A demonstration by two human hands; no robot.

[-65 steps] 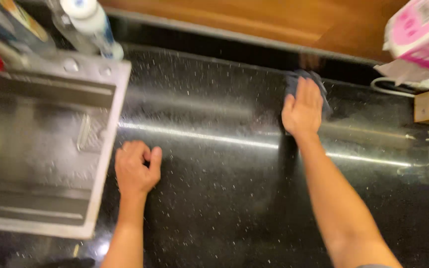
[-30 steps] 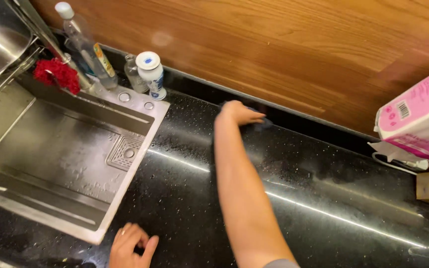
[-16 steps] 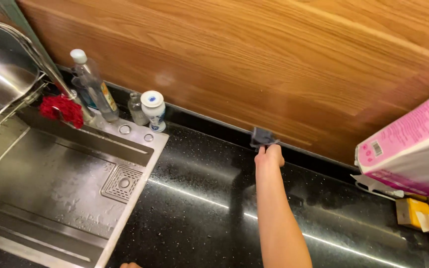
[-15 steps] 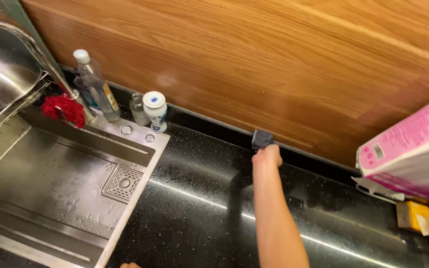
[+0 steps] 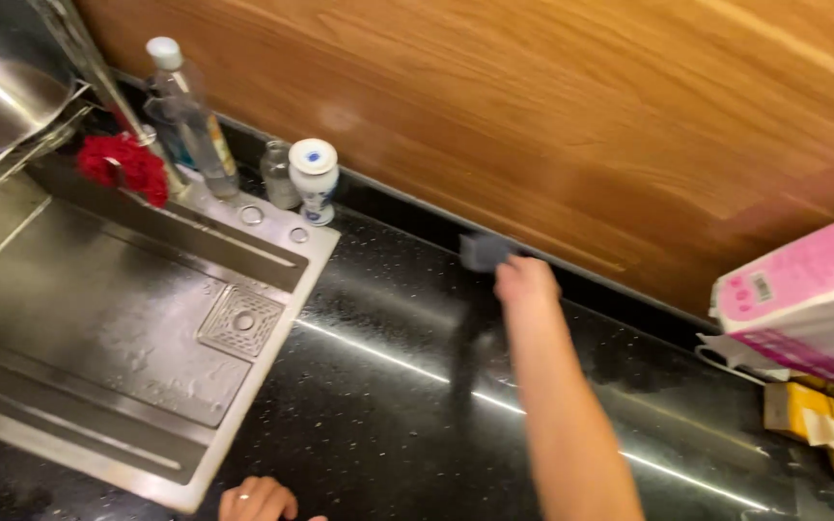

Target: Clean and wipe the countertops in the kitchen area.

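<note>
The right hand (image 5: 525, 282) is stretched to the back edge of the black counter (image 5: 388, 425), fingers closed around a small grey cloth (image 5: 485, 251) pressed where the counter meets the wooden wall (image 5: 552, 125). The left hand (image 5: 261, 500) rests on the counter's front edge beside the steel sink (image 5: 272, 318), fingers loosely curled, holding nothing.
</note>
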